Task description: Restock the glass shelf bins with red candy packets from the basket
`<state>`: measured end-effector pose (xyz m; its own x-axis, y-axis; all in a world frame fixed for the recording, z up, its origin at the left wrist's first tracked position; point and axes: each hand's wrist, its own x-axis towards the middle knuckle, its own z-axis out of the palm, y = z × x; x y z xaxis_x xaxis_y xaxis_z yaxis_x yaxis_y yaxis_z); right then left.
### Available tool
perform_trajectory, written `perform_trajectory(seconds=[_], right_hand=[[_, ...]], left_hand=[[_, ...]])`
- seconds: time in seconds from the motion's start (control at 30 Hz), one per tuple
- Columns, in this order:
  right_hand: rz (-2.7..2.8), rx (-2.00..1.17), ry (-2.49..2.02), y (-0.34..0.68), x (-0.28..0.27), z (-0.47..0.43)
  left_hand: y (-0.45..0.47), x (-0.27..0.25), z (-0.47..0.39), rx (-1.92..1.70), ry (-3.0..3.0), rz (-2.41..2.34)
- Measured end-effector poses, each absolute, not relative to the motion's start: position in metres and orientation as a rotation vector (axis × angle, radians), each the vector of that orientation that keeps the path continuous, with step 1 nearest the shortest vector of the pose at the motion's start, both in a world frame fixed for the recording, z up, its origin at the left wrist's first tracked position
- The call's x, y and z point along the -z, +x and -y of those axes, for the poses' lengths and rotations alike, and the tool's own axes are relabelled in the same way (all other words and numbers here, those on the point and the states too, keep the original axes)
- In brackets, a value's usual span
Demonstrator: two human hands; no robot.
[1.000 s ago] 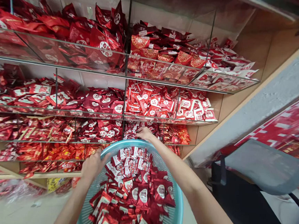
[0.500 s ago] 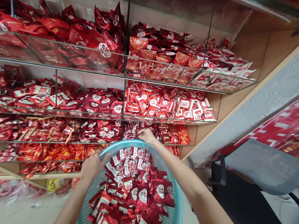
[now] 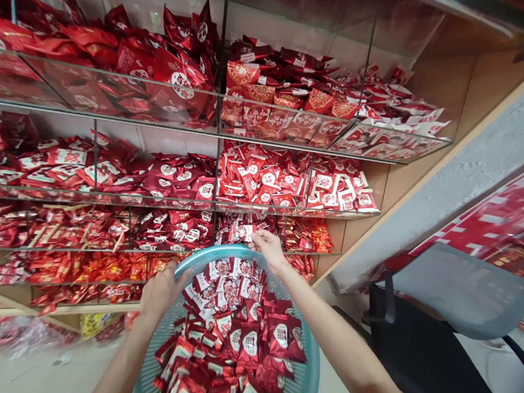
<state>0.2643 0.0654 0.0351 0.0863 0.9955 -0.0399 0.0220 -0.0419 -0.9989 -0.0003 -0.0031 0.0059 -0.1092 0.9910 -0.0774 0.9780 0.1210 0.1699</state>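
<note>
My left hand (image 3: 162,289) is closed around the left rim of a turquoise plastic basket (image 3: 313,354). Red and white snack packets (image 3: 249,339) fill much of the basket, with a paler group lying near its far side. Just beyond the far rim, my right hand (image 3: 267,249) pinches a small red and white packet (image 3: 241,234) between thumb and fingers. Behind that packet is a shelf compartment of similar dark red packets (image 3: 264,223), partly hidden by the hand and the basket.
Glass-fronted shelves (image 3: 288,210) hold red packets sorted into compartments. At the right stands a black office chair (image 3: 427,351) beside a grey wall (image 3: 491,140). Plastic-wrapped goods (image 3: 20,334) lie on the floor at lower left.
My right hand has drawn back slightly toward me and to the right, and a packet now shows in its fingers. The left hand and basket have stayed put.
</note>
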Motion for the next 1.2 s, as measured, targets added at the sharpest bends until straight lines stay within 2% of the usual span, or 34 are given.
perform_trajectory(seconds=[0.33,0.77,0.87,1.1,1.2], right_hand=[[0.965,-1.378,-1.153,0.249,-0.046,-0.031],[0.307,-1.672,-1.023,0.273,-0.038,-0.005],[0.366,-1.618,-1.0,0.275,-0.034,0.004],[0.844,-1.216,-1.273,0.284,-0.033,0.029],[0.94,-1.207,-1.333,0.29,-0.036,0.036]], left_hand=[[-0.001,-0.005,0.004,-0.128,1.981,-2.206],[0.001,-0.006,0.003,-0.119,1.969,-2.209],[0.001,-0.008,0.003,-0.105,1.972,-2.21],[0.001,-0.01,0.003,-0.108,1.959,-2.19],[0.0,-0.008,0.003,-0.107,1.946,-2.193]])
